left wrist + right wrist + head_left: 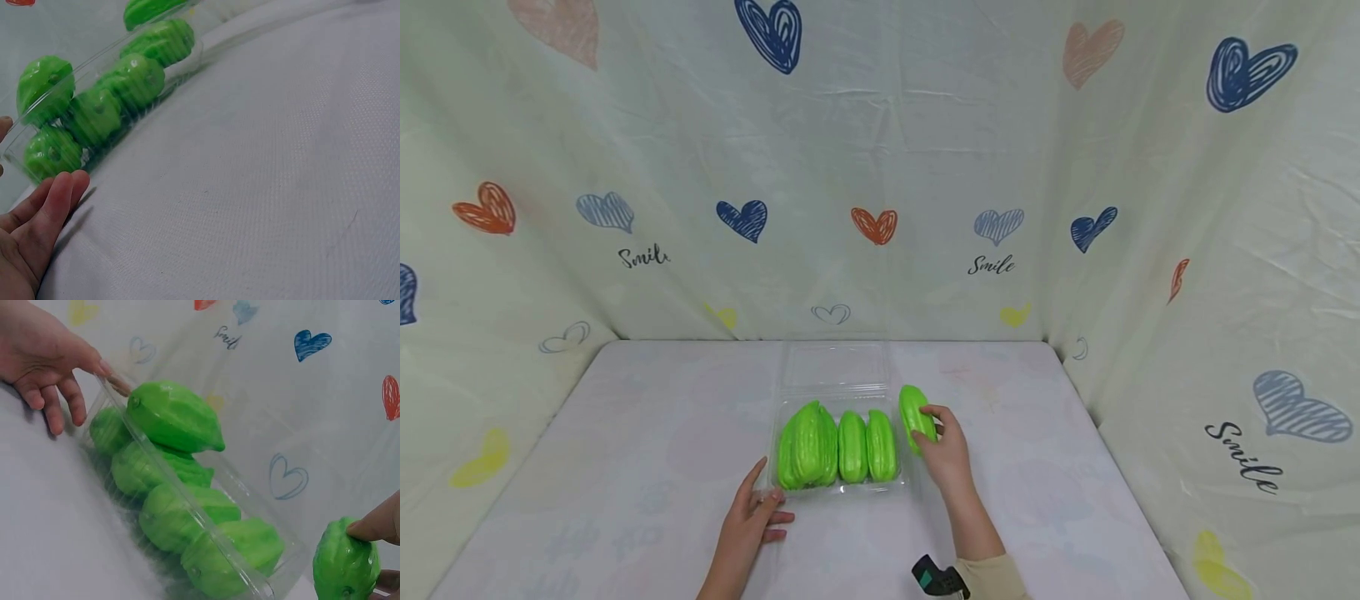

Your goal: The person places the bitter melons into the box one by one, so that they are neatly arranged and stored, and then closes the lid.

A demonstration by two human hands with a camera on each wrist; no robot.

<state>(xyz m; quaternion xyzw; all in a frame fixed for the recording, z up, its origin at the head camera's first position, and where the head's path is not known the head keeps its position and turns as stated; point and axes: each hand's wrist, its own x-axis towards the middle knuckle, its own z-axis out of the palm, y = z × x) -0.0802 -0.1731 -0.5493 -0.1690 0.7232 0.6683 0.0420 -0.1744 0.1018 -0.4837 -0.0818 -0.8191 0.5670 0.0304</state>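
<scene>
In the head view a clear plastic clamshell box [868, 488] sits on the table with several green ridged gourds [852, 447] lined up inside, one stacked on another at the left. My left hand [745, 521] is at the box's front left corner, its fingers extended and touching the rim; the right wrist view shows this hand [47, 353] too. Just right of the box, my right hand [947, 457] grips another green gourd [914, 412] between thumb and fingers. That held gourd [344, 562] stands apart from the box in the right wrist view.
The box's clear lid [835, 367] lies folded back behind it. A pale cloth covers the table [647, 467]. Curtains with printed hearts [880, 150] hang at the back and sides. A dark device [938, 577] is strapped near the right wrist.
</scene>
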